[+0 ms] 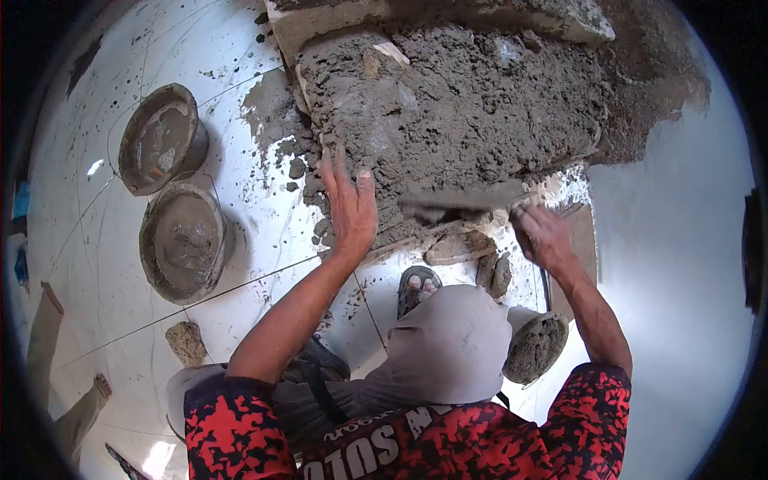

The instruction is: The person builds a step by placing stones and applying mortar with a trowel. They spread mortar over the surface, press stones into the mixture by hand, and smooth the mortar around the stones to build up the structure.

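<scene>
Grey wet mortar [464, 112] lies rough and lumpy over a raised step. My left hand [350, 200] rests at the mortar's left edge, fingers stretched out and holding nothing. To the right, my right hand [546, 236] is wrapped round the handle end of a trowel [460, 200]. The trowel's long blade, somewhat blurred, points left over the front part of the mortar. Mortar-covered lumps [460, 248] sit just below the front edge, near my right hand.
Two buckets [164, 140] [184, 242] with grey mix stand at the left on the tiled floor [264, 300]. A mortar-coated container [536, 348] is by my right knee. Another person's legs [44, 344] show at the far left.
</scene>
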The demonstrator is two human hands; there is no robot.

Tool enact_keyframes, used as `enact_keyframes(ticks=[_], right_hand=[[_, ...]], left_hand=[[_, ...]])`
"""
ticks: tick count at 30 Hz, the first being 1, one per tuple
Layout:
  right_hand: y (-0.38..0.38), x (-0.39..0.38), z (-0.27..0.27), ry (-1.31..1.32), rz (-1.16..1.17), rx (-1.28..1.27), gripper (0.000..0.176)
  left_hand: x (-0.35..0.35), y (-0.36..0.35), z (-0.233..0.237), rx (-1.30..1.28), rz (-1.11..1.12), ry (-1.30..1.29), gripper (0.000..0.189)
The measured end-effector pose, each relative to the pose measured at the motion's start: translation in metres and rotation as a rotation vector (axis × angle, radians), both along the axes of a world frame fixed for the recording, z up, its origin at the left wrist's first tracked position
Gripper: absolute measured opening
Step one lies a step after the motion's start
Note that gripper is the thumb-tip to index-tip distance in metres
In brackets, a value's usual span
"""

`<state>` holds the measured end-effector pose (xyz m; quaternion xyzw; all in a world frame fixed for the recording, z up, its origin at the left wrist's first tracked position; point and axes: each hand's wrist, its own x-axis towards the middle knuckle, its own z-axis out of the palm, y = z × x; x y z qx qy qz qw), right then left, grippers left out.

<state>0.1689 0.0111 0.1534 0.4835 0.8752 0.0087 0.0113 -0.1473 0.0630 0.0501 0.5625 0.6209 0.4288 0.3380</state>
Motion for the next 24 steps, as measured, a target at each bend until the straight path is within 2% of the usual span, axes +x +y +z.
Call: enact_keyframes(ticks=[3,5,6,7,10,12,13,15,16,17,18,19,20,21,22,23,24], right_hand=[[-0.002,0.005,0.000,-0.027,0.077,0.016,0.028],[-0.004,0.012,-0.004,0.415,-0.267,0.013,0.026],[-0.005,-0.001,0.012,0.455,-0.359,0.009,0.024],[-0.010,-0.002,0.019,0.454,-0.363,0.008,0.024],[-0.034,0.008,0.020,0.346,-0.390,-0.286,0.032],[-0.050,0.010,0.019,0.281,-0.277,-0.356,0.034],[-0.057,0.010,0.020,0.248,-0.243,-0.408,0.032],[-0.066,0.020,0.014,0.163,-0.287,-0.405,0.031],[-0.064,0.031,0.010,0.186,-0.349,-0.415,0.031],[-0.059,0.033,0.010,0.212,-0.411,-0.421,0.031],[-0.056,0.034,0.014,0.246,-0.525,-0.460,0.031],[-0.057,0.031,0.020,0.248,-0.532,-0.454,0.031],[-0.057,0.018,0.027,0.341,-0.799,-0.593,0.035],[-0.059,0.008,0.030,0.432,-1.061,-0.734,0.038],[-0.066,0.002,0.026,0.591,-1.074,-0.777,0.040],[-0.069,-0.007,0.024,0.749,-1.150,-0.890,0.038],[-0.071,-0.019,0.024,0.680,-0.956,-0.820,0.036]], left_hand=[[-0.001,-0.001,0.002,-0.025,0.009,-0.008,0.057],[-0.001,-0.002,0.001,-0.012,0.009,0.005,0.057],[-0.001,-0.002,0.000,0.010,0.006,0.016,0.056],[-0.001,-0.002,0.000,0.008,0.003,0.016,0.056],[-0.001,-0.005,0.002,0.088,-0.044,0.109,0.061],[0.002,-0.010,0.012,0.281,-0.243,0.325,0.060],[0.006,-0.012,0.015,0.291,-0.261,0.315,0.060],[0.013,-0.018,0.023,0.369,-0.473,0.251,0.059],[0.019,-0.021,0.028,0.429,-0.434,0.223,0.041],[0.021,-0.023,0.026,0.433,-0.452,0.218,0.041],[0.021,-0.023,0.024,0.405,-0.655,0.145,0.036],[0.022,-0.024,0.022,0.373,-0.850,0.072,0.031],[0.024,-0.026,0.025,0.376,-0.856,0.074,0.031],[0.028,-0.032,0.029,0.122,-0.962,0.004,0.030],[0.031,-0.038,0.031,-0.141,-1.053,-0.068,0.029],[0.032,-0.043,0.031,-0.148,-1.051,-0.066,0.029],[0.033,-0.047,0.027,-0.292,-1.142,-0.012,0.032]])
